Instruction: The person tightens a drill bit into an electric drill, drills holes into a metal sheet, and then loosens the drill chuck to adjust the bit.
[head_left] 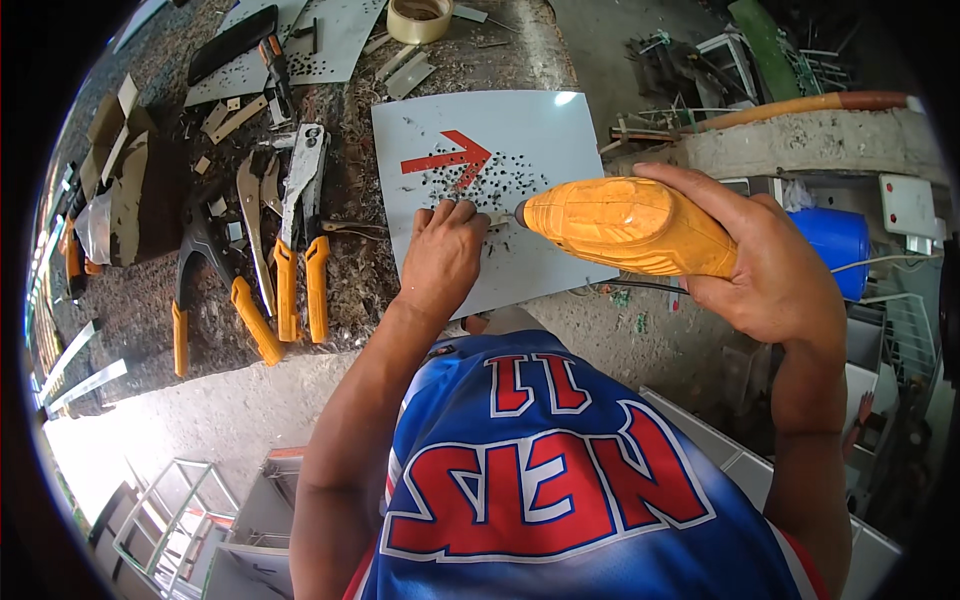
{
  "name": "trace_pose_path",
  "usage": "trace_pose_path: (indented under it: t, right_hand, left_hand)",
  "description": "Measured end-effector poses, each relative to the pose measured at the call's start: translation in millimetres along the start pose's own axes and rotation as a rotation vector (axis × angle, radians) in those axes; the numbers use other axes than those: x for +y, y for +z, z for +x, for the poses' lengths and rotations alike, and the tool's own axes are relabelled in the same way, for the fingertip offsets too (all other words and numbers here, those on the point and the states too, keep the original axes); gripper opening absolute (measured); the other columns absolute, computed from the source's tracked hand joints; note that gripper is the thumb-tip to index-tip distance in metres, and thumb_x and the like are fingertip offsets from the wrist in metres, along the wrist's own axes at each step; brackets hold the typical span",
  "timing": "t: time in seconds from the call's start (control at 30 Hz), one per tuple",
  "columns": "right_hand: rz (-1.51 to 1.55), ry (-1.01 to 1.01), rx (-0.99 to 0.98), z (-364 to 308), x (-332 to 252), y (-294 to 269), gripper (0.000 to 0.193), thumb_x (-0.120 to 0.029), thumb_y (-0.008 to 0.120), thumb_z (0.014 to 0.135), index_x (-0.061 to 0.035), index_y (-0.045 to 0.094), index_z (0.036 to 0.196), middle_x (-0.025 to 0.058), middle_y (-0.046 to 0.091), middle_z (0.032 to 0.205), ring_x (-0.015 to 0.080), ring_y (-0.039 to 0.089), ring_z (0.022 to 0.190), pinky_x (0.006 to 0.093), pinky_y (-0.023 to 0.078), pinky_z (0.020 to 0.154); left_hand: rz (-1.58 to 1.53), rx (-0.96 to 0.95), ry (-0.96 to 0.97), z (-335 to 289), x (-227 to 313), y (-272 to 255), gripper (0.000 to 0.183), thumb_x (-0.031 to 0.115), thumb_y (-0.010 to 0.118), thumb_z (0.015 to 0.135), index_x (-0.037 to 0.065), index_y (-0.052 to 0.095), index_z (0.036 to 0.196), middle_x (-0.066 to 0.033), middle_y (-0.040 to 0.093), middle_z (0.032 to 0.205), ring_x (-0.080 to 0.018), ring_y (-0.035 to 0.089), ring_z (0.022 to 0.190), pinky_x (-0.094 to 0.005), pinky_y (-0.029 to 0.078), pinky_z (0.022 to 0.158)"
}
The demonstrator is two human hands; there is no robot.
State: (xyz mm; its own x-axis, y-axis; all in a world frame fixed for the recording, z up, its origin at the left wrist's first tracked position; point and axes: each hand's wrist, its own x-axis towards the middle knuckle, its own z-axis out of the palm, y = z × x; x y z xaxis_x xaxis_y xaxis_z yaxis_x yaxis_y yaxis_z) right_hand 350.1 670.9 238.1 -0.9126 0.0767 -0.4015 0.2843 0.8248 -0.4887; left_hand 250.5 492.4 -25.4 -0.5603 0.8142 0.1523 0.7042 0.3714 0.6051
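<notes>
My right hand (775, 265) is wrapped round a yellow power drill (625, 225), its dark nose pointing left. Just left of that nose, my left hand (442, 255) has its fingers curled together at a small pale metal piece (498, 218). Whether a bit meets the piece is too small to tell. Under the left hand lies a white sheet (560, 130) bearing a red arrow (440, 160). Many small black bits (515, 175), perhaps screws or rivets, are scattered over it near the fingers.
Left of the sheet, on the worn bench (340, 270), lie yellow-handled pliers (300, 290) and black-and-yellow snips (215, 260). A tape roll (420, 18) sits at the back. A cardboard box (135, 190) stands far left; a blue container (832, 252) is at the right.
</notes>
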Motion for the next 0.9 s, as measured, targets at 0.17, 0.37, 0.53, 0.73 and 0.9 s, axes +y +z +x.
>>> trace_pose_path:
  t: [0.17,0.37,0.53,0.73,0.9]
  right_hand:
    - [-0.029,0.005,-0.019,3,-2,0,0.076,0.007,0.062,0.067,-0.0048,0.046,0.14,0.0203,0.067,0.112,0.0312,0.068,0.102,0.0337,0.049,0.092]
    - [-0.067,0.063,-0.117,21,-1,-14,0.076,0.008,0.06,0.066,-0.0036,0.046,0.14,0.0196,0.067,0.112,0.0288,0.066,0.107,0.0329,0.047,0.095]
    - [-0.074,-0.132,-0.087,34,20,-23,0.075,0.006,0.058,0.065,-0.0028,0.046,0.139,0.019,0.067,0.112,0.0288,0.065,0.108,0.0329,0.045,0.097]
    - [-0.171,-0.011,-0.139,38,-15,-13,0.075,0.001,0.059,0.062,-0.0042,0.049,0.136,0.0206,0.067,0.11,0.0352,0.066,0.098,0.0358,0.045,0.097]
    - [-0.345,0.12,-0.123,24,-26,-7,0.077,-0.003,0.061,0.062,-0.0155,0.051,0.137,0.0173,0.068,0.107,0.0401,0.062,0.081,0.0399,0.047,0.082]
  left_hand:
    - [0.006,0.012,0.008,1,0,3,0.018,0.006,0.053,0.08,0.007,0.065,0.093,-0.0074,0.059,0.091,-0.0268,0.054,0.094,-0.0394,0.039,0.083]
    - [0.011,-0.038,-0.02,2,2,-3,0.015,0.006,0.052,0.078,0.005,0.065,0.085,-0.0084,0.06,0.093,-0.0255,0.054,0.097,-0.0379,0.041,0.086]
    - [-0.035,0.005,0.01,5,2,-1,0.01,0.005,0.052,0.078,0.005,0.063,0.08,-0.0091,0.059,0.09,-0.0268,0.054,0.095,-0.0376,0.043,0.085]
    - [-0.052,0.019,0.006,-1,-2,-1,0.017,0.004,0.053,0.078,0.003,0.065,0.091,-0.0096,0.059,0.088,-0.0286,0.054,0.091,-0.0393,0.044,0.082]
    - [-0.068,0.018,0.039,1,1,-1,0.02,0.004,0.053,0.078,0.003,0.065,0.094,-0.0099,0.059,0.09,-0.0286,0.054,0.092,-0.0391,0.044,0.083]
